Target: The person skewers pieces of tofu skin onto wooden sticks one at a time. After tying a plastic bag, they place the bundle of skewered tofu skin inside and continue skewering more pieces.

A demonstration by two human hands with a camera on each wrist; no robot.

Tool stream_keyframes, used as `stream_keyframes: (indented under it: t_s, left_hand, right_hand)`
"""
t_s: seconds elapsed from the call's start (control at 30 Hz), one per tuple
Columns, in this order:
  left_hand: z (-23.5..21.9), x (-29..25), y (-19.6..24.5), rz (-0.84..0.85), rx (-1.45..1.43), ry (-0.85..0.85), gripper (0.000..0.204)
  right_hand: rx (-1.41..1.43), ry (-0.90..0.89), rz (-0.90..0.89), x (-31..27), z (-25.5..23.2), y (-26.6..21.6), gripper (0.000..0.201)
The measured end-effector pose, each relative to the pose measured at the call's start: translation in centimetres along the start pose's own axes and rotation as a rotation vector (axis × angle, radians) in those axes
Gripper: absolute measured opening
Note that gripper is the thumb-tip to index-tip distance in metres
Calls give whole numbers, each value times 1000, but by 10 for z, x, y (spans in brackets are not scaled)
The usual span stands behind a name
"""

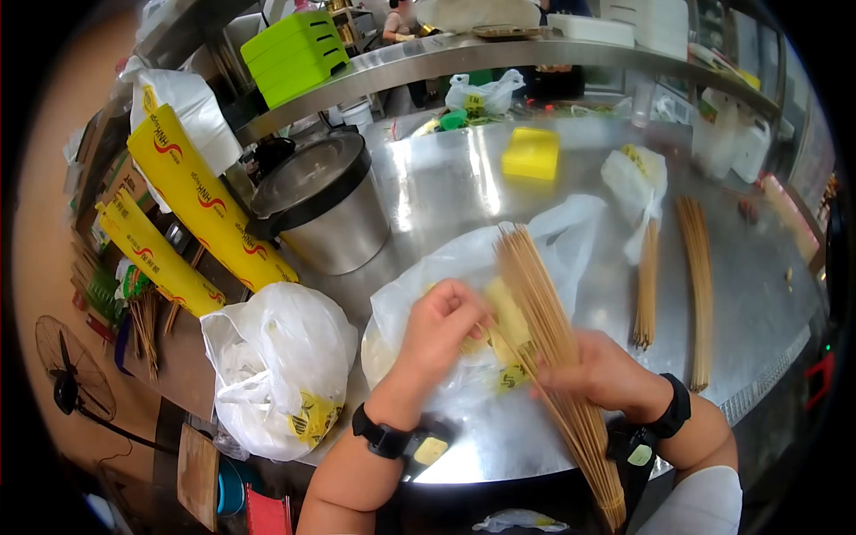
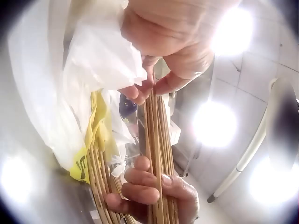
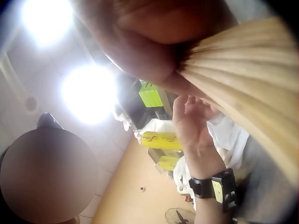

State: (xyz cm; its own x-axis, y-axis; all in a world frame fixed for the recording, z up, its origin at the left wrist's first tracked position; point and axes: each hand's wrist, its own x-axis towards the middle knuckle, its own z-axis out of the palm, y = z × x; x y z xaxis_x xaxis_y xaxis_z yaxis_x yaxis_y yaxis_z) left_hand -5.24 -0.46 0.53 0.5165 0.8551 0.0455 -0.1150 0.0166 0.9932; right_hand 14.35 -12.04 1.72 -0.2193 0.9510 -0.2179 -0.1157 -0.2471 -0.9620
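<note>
A long bundle of thin bamboo sticks [image 1: 580, 428] slants over the near edge of the metal table. The right hand [image 1: 593, 370] grips it around the middle, with fingers and thumb wrapped round the sticks in the left wrist view. At the bundle's left side, the left hand [image 1: 441, 325] pinches the end of a stick or a few between thumb and fingers. The left wrist view shows that pinch close up, above the right hand [image 2: 156, 191]. Under the hands lies a spread white plastic bag [image 1: 575, 227] with yellow print.
Two more stick bundles lie to the right: one partly bagged [image 1: 647, 294], one loose [image 1: 696, 294]. A yellow box [image 1: 530, 153] is farther back. Left stand a lidded metal pot [image 1: 334, 214], yellow rolls [image 1: 209, 196] and a stuffed white bag [image 1: 281, 357]. A metal shelf [image 1: 428, 62] crosses behind.
</note>
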Motion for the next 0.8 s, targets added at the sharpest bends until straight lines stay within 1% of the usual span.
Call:
stream_keyframes:
  t_s: [0.03,0.1,0.23,0.3,0.33,0.4,0.43,0.5,0.63,0.73,0.8]
  left_hand:
    - [0,0,-1,-6,-1,1,6]
    - [-1,1,-2,59,62,7,4]
    - [-1,-1,2,42,108,37,5]
    - [-6,1,0,259,406,210,14]
    - [-10,-2,4,257,412,207,14]
    - [-19,-9,16,96,1014,263,21]
    - [-21,-10,17,94,1021,264,21]
    - [-25,-11,17,42,1126,222,23]
    - [-30,-11,19,5,1126,189,24]
    - [-39,-6,13,-14,1057,151,24]
    - [-47,-3,6,-14,920,103,21]
  right_hand:
    - [3,0,5,0,1,0,26]
    - [75,3,11,0,2,1,26]
    - [57,-5,43,0,0,-1,25]
    - [29,9,40,0,0,-3,23]
    - [35,8,38,0,0,-3,23]
    - [7,11,24,1,-3,-1,21]
    - [12,6,21,2,-3,-1,21]
    - [7,3,16,3,-5,0,20]
    - [-12,-6,-4,2,-6,-2,18]
    - [-33,-17,-15,3,-6,0,17]
    - [-56,-11,-20,3,-6,-2,17]
